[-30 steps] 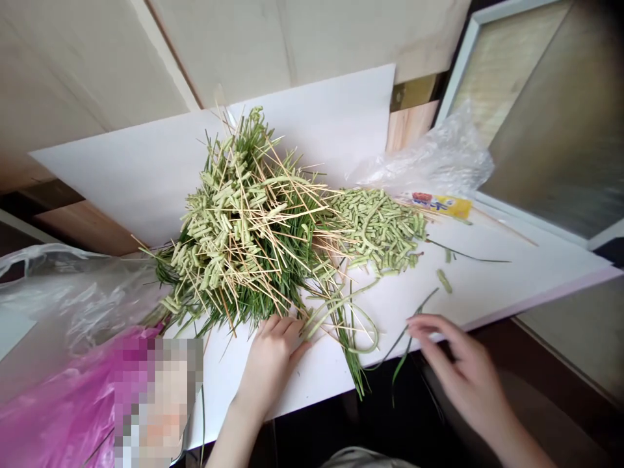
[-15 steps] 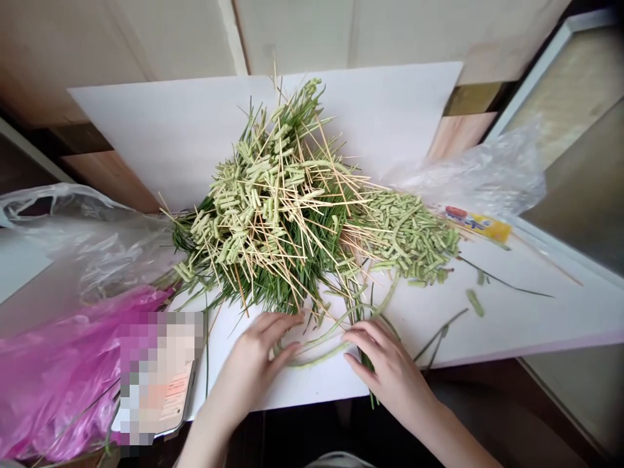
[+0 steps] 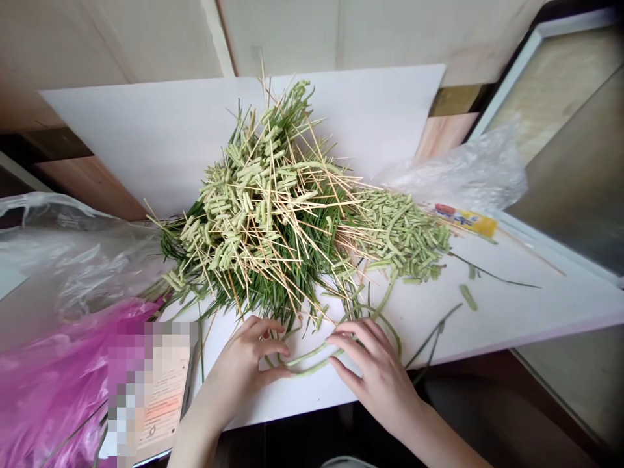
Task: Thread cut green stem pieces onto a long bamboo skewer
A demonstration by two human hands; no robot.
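My left hand (image 3: 251, 357) is at the front edge of the white table, its curved fingers around the left bend of a long green bean (image 3: 312, 354). To the right, my right hand (image 3: 370, 364) has its fingertips on the same looped bean, thumb and fingers slightly apart. Whether either hand grips it firmly is hard to tell. Behind both hands rises a heap of green stalks (image 3: 292, 260) topped with cut bean pieces (image 3: 244, 188) and thin wooden sticks (image 3: 297, 227). More cut pieces (image 3: 409, 240) form a pile on the right.
A pink plastic bag (image 3: 49, 370) and a phone (image 3: 160, 403) lie at the left front, with a clear bag (image 3: 97, 253) behind. Another clear bag (image 3: 468, 169) and a yellow wrapper (image 3: 468, 220) are at the right. The table's front edge (image 3: 292, 419) runs below my hands.
The view has shifted slightly, so the heap appears further left. My right hand has moved left along the bean, closer to my left hand, and the bean loop has shifted with them.
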